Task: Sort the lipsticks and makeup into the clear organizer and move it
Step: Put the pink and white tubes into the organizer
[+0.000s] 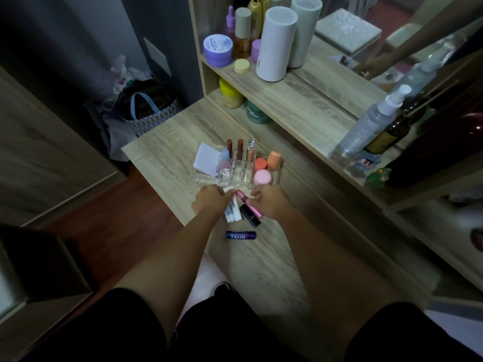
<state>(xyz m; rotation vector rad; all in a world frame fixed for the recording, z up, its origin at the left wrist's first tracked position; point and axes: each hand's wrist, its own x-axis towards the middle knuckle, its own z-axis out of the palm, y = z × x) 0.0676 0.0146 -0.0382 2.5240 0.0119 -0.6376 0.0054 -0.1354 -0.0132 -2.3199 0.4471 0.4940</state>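
The clear organizer (236, 178) stands on the wooden dressing table (261, 270). It holds a white compact (206, 159), three upright lipsticks (240, 148) at the back, and orange and pink round pots (262, 177) on the right. Just in front of it lie loose tubes: a white one (236, 214), a black one (249, 218) and a pink one (252, 207). My left hand (213, 202) rests on the white tubes, fingers curled over their tops. My right hand (270, 201) touches the pink tube's end. A blue Nivea stick (241, 235) lies nearer to me, untouched.
A shelf above the table carries a tall white cylinder (277, 44), a purple jar (218, 49) and bottles. A spray bottle (371, 121) and a dark bottle (389, 137) stand at the right by a mirror. A bag (149, 111) sits on the floor at the left.
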